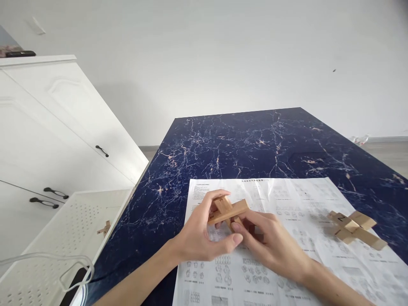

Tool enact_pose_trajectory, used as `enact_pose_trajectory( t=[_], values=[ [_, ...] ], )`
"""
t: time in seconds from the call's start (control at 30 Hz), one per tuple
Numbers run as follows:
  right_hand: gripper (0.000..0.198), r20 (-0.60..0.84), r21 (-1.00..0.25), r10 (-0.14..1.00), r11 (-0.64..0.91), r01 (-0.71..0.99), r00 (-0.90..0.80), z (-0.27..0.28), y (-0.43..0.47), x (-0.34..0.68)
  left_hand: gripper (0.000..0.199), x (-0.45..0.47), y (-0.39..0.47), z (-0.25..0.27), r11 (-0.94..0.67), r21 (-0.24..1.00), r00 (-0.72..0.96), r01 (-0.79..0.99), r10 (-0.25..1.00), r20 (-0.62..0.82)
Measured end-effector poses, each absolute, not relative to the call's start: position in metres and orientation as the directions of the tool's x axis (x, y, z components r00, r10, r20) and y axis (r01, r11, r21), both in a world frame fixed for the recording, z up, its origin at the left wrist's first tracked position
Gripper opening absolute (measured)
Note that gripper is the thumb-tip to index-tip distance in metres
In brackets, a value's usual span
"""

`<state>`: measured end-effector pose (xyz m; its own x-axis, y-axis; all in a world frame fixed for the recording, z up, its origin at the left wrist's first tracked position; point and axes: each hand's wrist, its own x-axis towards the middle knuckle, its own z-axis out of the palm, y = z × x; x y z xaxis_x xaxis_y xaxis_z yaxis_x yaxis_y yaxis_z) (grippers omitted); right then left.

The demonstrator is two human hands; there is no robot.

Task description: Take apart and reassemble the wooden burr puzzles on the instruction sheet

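Several pale wooden burr puzzle pieces (234, 209), crossed over one another, are held just above the printed sheet (270, 280). My left hand (200, 238) curls its fingers around their left and far side, its thumb standing apart from the wood. Dark marks show on two of the pieces. From the right, my right hand (270, 240) grips the lower pieces between thumb and fingers, hiding part of them. A second cluster of interlocked wooden blocks (358, 229), one marked with a dark character, lies on the sheet to the right.
The creased sheet carries rows of small diagrams and lies on a dark blue marbled table (229, 148). A white cabinet (70, 119) with black handles stands at the left. Below it, a perforated white surface (47, 238) bears a small wooden cross (104, 228) and a cable (47, 256).
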<state>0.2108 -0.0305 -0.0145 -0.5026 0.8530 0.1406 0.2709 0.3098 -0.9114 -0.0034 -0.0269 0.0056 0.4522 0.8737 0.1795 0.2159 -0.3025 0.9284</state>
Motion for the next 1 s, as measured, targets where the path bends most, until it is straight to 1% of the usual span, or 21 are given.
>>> enact_pose_trajectory(
  t=[0.1, 0.3, 0.43, 0.6, 0.77, 0.93, 1.0],
  values=[
    [0.029, 0.138, -0.914, 0.853, 0.305, 0.266, -0.503, -0.017, -0.031, 0.211, 0.049, -0.004, -0.024, 0.007, -0.258, 0.927, 0.382, 0.272, 0.913, 0.143],
    [0.023, 0.152, -0.914, 0.834, 0.323, 0.246, -0.530, -0.018, -0.032, 0.211, 0.038, -0.007, -0.018, 0.006, -0.231, 0.929, 0.385, 0.291, 0.917, 0.108],
    [0.022, 0.174, -0.905, 0.827, 0.348, 0.244, -0.535, -0.015, -0.032, 0.209, 0.027, -0.009, -0.017, 0.007, -0.227, 0.934, 0.402, 0.277, 0.910, 0.102],
    [0.031, 0.154, -0.907, 0.813, 0.342, 0.246, -0.562, -0.011, -0.032, 0.206, 0.020, -0.012, -0.018, 0.008, -0.190, 0.949, 0.373, 0.251, 0.924, 0.087],
    [0.030, 0.091, -0.926, 0.796, 0.289, 0.244, -0.598, -0.011, -0.032, 0.204, 0.016, -0.016, -0.020, 0.012, -0.195, 0.951, 0.376, 0.241, 0.922, 0.094],
    [0.033, 0.059, -0.942, 0.808, 0.240, 0.235, -0.587, -0.014, -0.033, 0.204, 0.009, -0.021, -0.015, 0.014, -0.210, 0.953, 0.367, 0.217, 0.922, 0.120],
    [0.032, 0.056, -0.944, 0.822, 0.230, 0.239, -0.567, -0.015, -0.034, 0.203, 0.009, -0.023, -0.013, 0.014, -0.197, 0.961, 0.377, 0.193, 0.920, 0.112]
  ],
)
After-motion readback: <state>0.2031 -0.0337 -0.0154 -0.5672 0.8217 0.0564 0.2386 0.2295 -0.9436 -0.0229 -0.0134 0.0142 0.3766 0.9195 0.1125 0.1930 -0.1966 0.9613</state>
